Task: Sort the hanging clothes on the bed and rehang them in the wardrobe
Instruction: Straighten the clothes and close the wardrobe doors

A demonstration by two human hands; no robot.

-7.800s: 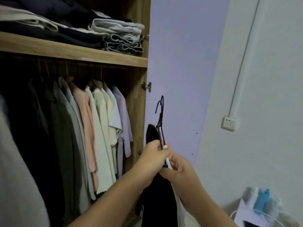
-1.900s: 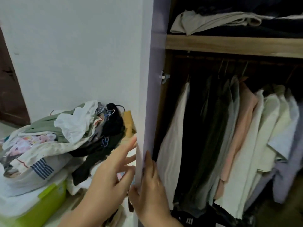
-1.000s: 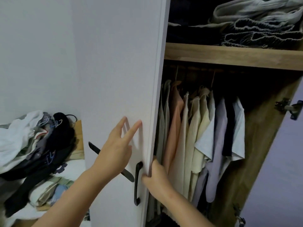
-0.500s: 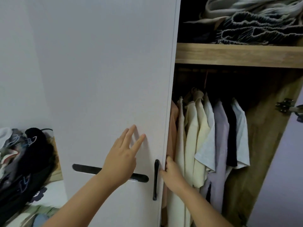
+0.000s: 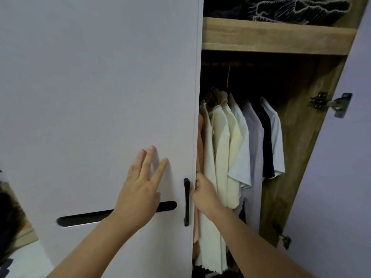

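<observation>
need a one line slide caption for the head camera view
Left hand flat on the pale lilac wardrobe door, right hand at its edge beside the black vertical handle, pastel shirts hanging inside.

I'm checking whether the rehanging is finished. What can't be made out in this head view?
- Left part of the rail: hidden behind the white door.
- Right hand fingers: hidden behind the door edge.
- Pile at lower left: cut off by the frame edge and door.
- Folded clothes on the shelf: cut off by the top edge.
</observation>
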